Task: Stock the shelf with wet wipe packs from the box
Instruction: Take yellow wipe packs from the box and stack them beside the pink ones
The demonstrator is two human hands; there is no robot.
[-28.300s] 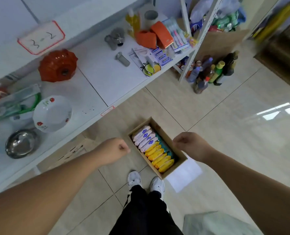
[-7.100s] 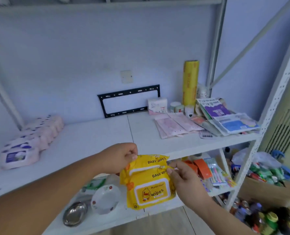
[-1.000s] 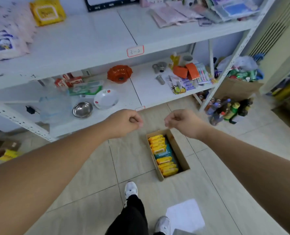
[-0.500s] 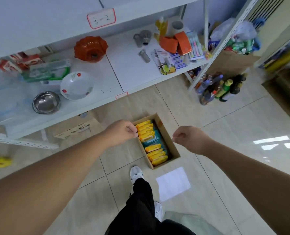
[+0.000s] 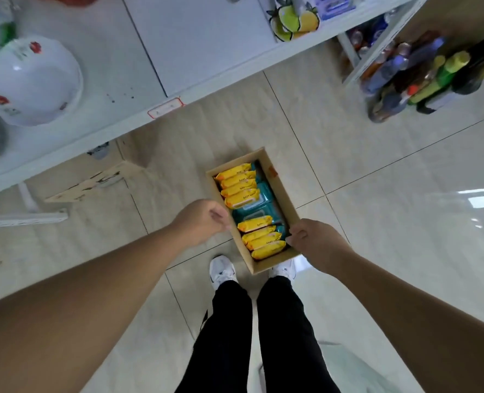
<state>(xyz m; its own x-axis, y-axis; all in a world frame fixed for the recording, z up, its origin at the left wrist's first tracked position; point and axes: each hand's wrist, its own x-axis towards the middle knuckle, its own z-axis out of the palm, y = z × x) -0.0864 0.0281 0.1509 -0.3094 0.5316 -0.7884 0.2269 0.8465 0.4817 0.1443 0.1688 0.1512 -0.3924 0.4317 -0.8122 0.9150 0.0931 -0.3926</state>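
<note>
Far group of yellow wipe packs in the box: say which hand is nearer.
Left. The left hand is at the left wall of the box, just short of the far yellow packs; the right hand is at its near right corner, beside the other yellow packs.

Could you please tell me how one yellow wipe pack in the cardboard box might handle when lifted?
The yellow plastic wet wipe packs look soft-sided, so one would probably flex when gripped. Standing on edge in the brown cardboard box, its neighbours may tip into the gap.

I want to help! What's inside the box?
Yellow packs stand in two groups in the box, over teal packs lying flat. Anything below the teal ones is covered.
</note>
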